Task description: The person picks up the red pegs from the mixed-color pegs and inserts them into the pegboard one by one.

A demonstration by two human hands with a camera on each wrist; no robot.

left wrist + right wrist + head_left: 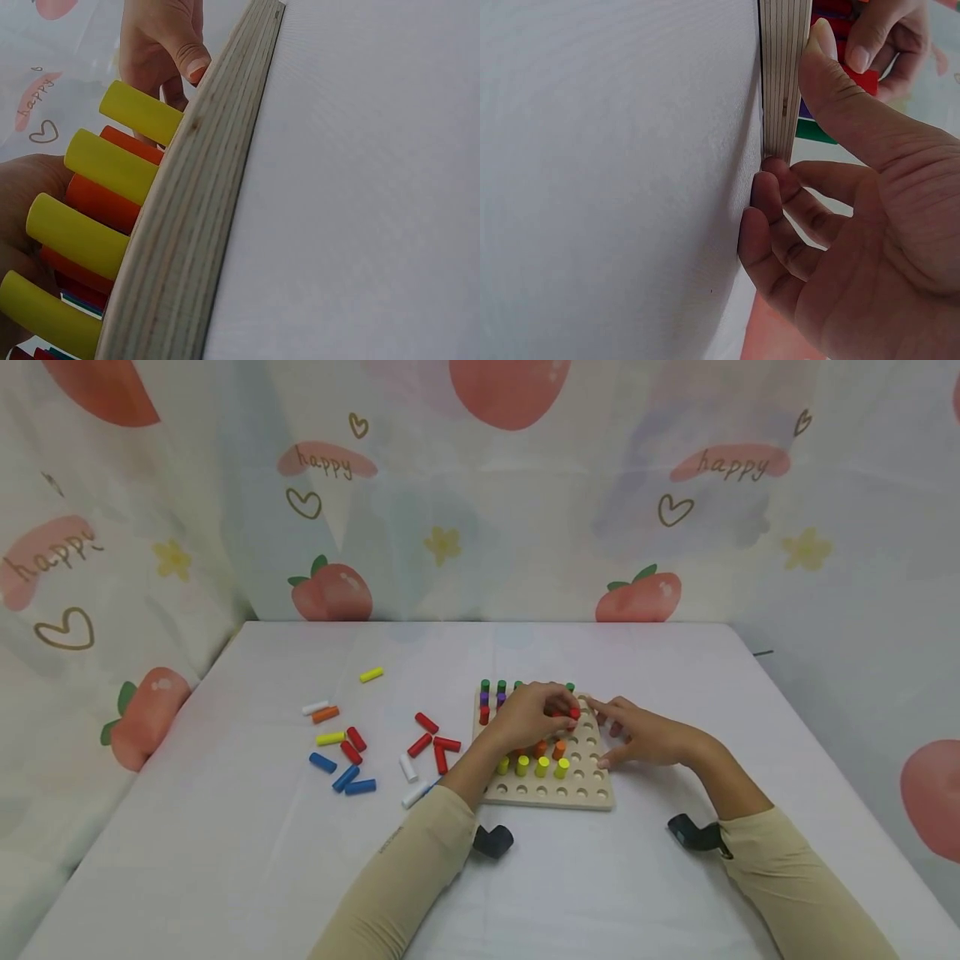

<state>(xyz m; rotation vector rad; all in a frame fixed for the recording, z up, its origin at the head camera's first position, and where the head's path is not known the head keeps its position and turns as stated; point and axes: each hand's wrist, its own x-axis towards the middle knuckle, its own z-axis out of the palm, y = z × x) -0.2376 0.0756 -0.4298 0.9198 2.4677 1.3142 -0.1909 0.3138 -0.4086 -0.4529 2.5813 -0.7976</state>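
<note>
A wooden pegboard (551, 793) lies on the table with rows of coloured pegs standing in its holes. Over its middle, my left hand (528, 714) pinches a red peg (866, 80) between thumb and fingers, at the board's surface. Nearest the front stands a row of yellow pegs (79, 236), with orange pegs (559, 749) behind them. Green pegs (485, 685) and purple pegs (483, 699) line the far side, partly hidden by the left hand. My right hand (645, 735) holds the board's right edge, thumb at the rim and fingers curled against the side (784, 97).
Left of the board lie loose red pegs (427, 722), blue pegs (360, 787), white pegs (408, 767), yellow pegs (330, 739) and an orange peg (326, 714). A single yellow peg (371, 675) lies farther back. Patterned cloth (495, 527) hangs behind the white table (225, 860).
</note>
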